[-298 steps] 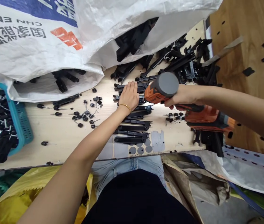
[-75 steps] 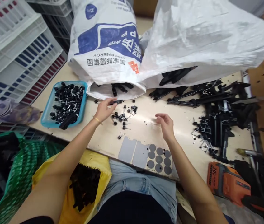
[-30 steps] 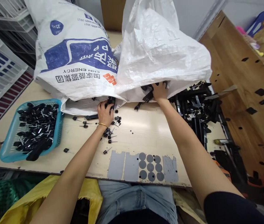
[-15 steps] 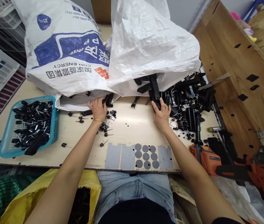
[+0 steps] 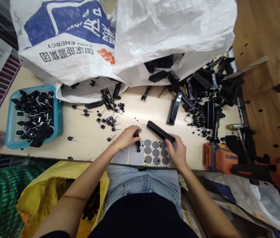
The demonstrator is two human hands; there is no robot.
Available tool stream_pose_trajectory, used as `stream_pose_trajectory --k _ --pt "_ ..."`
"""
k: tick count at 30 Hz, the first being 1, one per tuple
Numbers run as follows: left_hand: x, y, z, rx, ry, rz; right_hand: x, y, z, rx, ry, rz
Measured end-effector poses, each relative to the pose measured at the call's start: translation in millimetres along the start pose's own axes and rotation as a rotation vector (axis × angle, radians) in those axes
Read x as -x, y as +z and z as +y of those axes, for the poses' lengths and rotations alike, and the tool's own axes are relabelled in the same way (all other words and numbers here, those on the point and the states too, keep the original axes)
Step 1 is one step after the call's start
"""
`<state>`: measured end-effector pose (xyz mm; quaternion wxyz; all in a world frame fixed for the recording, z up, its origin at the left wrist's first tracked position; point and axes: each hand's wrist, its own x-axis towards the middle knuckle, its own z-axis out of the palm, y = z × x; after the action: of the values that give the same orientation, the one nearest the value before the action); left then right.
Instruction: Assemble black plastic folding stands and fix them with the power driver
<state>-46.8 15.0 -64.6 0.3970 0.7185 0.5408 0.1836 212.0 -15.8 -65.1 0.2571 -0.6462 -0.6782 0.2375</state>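
Note:
My left hand (image 5: 129,135), with a gold bangle at its wrist, is closed on a small black part (image 5: 137,141) above the grey rectangular pads (image 5: 136,155). In my right hand (image 5: 177,150) is a long black bar (image 5: 160,131), gripped by its lower right end and slanting up to the left. Grey round pads (image 5: 155,152) lie on the table between my hands. Short black-headed pins (image 5: 109,120) are scattered beyond my left hand. Another black piece (image 5: 173,109) with a shiny face lies beyond my right hand.
A blue basket (image 5: 59,122) of black-headed pins stands at the left. Two white sacks (image 5: 68,49) (image 5: 174,29) lean across the back, black parts in their mouths. Black parts (image 5: 208,109) are heaped at the right, near an orange power tool (image 5: 225,160). A yellow sack (image 5: 38,195) is below the table edge.
Both hands have come back from the sack mouths toward the table's front edge. My left hand now holds a small black part and my right a long black bar. The camera view has shifted.

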Motion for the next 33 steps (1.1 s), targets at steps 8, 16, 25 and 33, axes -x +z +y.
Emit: stream_pose_trajectory --k 8,16,25,33 --pt "1.0 74.8 10.9 0.005 -0.102 0.541 6.1 13.0 -6.7 0.247 -0.187 -0.247" --pt "11.6 94.3 21.6 -0.159 -0.145 0.574 0.0 14.2 -27.4 0.455 -0.045 -0.414" --pt "15.1 104.4 22.6 -0.086 -0.004 0.537 24.0 25.2 -13.1 0.19 -0.049 -0.313" --pt "9.4 102.7 7.2 -0.134 0.107 0.511 18.8 27.8 -7.2 0.055 -0.096 -0.292"
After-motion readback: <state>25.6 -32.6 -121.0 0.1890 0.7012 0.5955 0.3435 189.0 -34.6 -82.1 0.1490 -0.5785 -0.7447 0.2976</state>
